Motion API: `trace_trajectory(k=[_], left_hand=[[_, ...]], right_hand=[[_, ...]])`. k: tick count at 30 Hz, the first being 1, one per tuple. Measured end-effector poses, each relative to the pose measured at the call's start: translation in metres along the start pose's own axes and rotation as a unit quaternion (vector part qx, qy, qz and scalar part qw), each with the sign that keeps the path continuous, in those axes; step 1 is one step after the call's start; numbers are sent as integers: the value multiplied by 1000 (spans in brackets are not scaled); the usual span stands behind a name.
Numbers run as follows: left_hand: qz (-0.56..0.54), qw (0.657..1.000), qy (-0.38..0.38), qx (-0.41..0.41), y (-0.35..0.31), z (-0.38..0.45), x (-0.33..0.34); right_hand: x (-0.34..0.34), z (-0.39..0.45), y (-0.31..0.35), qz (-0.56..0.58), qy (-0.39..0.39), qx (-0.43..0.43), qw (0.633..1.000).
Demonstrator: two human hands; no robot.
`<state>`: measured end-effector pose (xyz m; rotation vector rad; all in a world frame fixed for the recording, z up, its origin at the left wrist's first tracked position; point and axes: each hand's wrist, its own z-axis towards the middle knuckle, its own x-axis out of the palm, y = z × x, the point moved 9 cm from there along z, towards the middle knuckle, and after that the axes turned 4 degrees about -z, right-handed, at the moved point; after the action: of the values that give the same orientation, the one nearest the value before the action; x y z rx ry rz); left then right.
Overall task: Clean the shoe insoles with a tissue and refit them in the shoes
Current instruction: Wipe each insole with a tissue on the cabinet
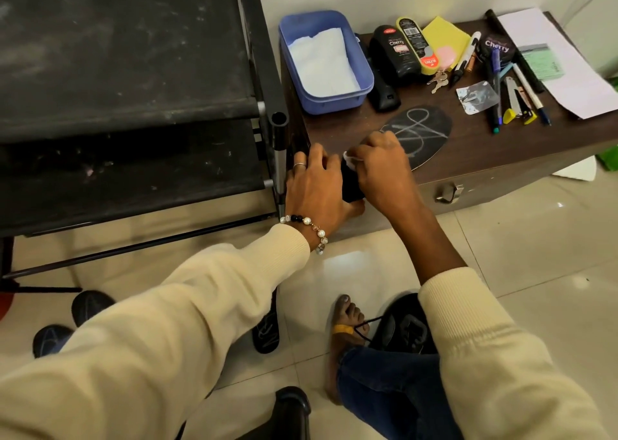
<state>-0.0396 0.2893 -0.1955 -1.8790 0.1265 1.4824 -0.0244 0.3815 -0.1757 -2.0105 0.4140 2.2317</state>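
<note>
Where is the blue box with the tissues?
The blue box sits at the table's back left corner in the head view, beside the black rack, with a black bottle to its right.

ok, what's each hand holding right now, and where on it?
The left hand grips the black insole at its near end, at the table's front edge. The right hand pinches a white tissue in its fingers, pressed against the insole.

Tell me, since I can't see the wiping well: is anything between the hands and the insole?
Nothing visible. The left hand holds the insole down at its near end, and the right hand pinches a tissue against it.
</note>
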Motion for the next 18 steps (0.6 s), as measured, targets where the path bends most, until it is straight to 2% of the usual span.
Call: trace_trajectory(k=[2,7,9,14,18], left_hand=[[2,1000,2,1,0,0,0],[16,1000,10,3,0,1,3],[14,1000,9,2,1,1,3],[6,1000,2,0,0,0,2],[19,1000,10,-2,0,0,4]], right_hand=[[-2,3,-4,-6,-6,8,1000],[-15,2,-31,-33,-26,91,995],[-11,3,-24,-31,-20,79,996],[3,6,3,-29,30,-29,999],[-9,1,-24,-61,28,31,997]])
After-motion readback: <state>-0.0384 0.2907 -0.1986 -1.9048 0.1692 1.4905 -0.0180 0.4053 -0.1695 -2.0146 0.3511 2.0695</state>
